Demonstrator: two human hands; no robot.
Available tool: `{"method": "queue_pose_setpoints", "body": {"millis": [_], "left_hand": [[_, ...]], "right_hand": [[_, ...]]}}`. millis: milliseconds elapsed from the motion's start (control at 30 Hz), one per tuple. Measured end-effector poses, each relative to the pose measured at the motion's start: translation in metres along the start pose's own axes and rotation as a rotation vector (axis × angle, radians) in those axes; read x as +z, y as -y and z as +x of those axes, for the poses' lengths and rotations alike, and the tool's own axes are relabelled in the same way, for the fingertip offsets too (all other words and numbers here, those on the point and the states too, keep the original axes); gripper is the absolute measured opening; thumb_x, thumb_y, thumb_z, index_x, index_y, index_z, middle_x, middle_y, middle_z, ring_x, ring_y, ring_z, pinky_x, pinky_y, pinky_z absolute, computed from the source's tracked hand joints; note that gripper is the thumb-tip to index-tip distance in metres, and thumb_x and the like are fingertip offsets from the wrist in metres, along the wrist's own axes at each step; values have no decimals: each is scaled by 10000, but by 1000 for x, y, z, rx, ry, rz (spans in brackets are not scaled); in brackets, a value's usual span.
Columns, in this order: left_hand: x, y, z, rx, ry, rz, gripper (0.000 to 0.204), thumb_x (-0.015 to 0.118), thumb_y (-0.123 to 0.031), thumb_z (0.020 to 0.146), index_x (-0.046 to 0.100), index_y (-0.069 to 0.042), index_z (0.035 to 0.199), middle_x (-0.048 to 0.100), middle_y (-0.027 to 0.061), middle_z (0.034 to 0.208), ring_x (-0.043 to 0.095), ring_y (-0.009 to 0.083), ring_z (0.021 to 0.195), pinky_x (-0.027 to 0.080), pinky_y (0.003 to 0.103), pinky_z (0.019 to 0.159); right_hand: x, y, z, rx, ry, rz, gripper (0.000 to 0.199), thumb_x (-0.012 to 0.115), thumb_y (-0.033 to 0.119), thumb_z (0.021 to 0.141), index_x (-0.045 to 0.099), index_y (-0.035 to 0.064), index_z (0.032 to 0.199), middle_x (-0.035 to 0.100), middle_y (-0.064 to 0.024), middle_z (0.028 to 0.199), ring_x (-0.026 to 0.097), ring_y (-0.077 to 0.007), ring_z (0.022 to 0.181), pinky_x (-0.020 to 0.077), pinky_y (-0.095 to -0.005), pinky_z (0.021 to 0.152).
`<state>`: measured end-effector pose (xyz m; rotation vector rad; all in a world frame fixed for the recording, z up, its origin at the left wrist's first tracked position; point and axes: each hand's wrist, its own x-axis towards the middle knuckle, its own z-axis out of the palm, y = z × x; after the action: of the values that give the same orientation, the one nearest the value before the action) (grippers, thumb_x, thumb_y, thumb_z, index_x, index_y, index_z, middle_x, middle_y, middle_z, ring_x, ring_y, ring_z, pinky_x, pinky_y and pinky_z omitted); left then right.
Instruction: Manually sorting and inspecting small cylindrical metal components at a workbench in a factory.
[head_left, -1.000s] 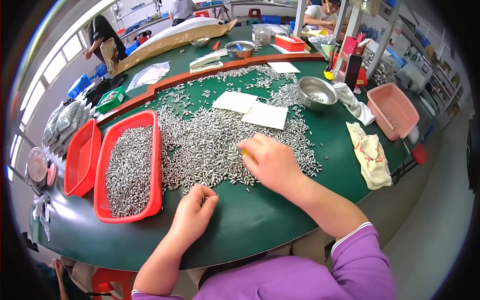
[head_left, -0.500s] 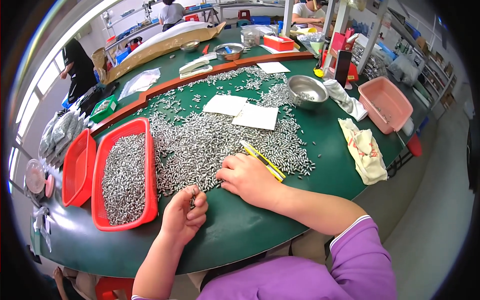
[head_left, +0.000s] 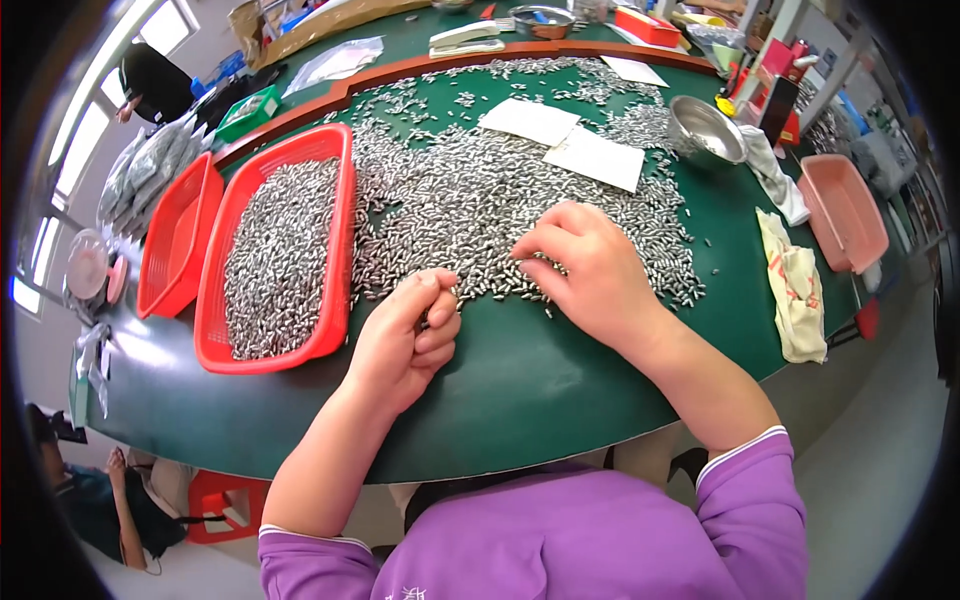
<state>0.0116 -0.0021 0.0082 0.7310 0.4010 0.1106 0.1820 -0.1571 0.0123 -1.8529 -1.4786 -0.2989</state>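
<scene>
A wide heap of small, silvery, bullet-shaped metal pieces (head_left: 450, 210) covers the middle of the green table. My left hand (head_left: 408, 335) is curled closed just off the heap's near edge; a bit of dark metal shows between its fingers. Over the near right part of the heap, my right hand (head_left: 595, 275) is bent downward. Its thumb and forefinger are apart, with loose pieces close below the tips and none plainly held. To the left stands a red plastic basket (head_left: 344, 230) full of the same pieces. Two pale cards (head_left: 597, 160) lie on the heap.
Beside the full basket is another red basket (head_left: 165, 265). A steel bowl (head_left: 715, 135), a white cloth (head_left: 775, 175), a cream cloth (head_left: 797, 290) and a pink basin (head_left: 845, 215) are at the right. A wooden rail (head_left: 450, 64) bounds the back. Another person (head_left: 120, 510) sits at lower left.
The view has tipped lower and shifted left. My right hand has lifted its forefinger and thumb apart; the yellow cutter beside it no longer shows. My left hand stays closed.
</scene>
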Motion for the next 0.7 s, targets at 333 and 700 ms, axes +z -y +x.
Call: {"method": "queue_pose_setpoints", "body": {"millis": [333,700], "left_hand": [[3,-2,-1,-36,-53,63,165,496,-66,937,515,-59,1101,508,18,792,334,49,500,231,188,407],[2,12,2,-88,72,160,96,579,-186,957,542,-104,990,515,-33,753,308,17,474,207,189,406]], "right_hand": [[12,10,-1,-102,214,-6,118,738,147,723,655,118,803,547,-36,900,553,-249,903,450,-395,795],[8,20,-3,-20,109,131,153,694,37,794,599,70,909,623,-85,889,600,-292,859,477,-405,769]]}}
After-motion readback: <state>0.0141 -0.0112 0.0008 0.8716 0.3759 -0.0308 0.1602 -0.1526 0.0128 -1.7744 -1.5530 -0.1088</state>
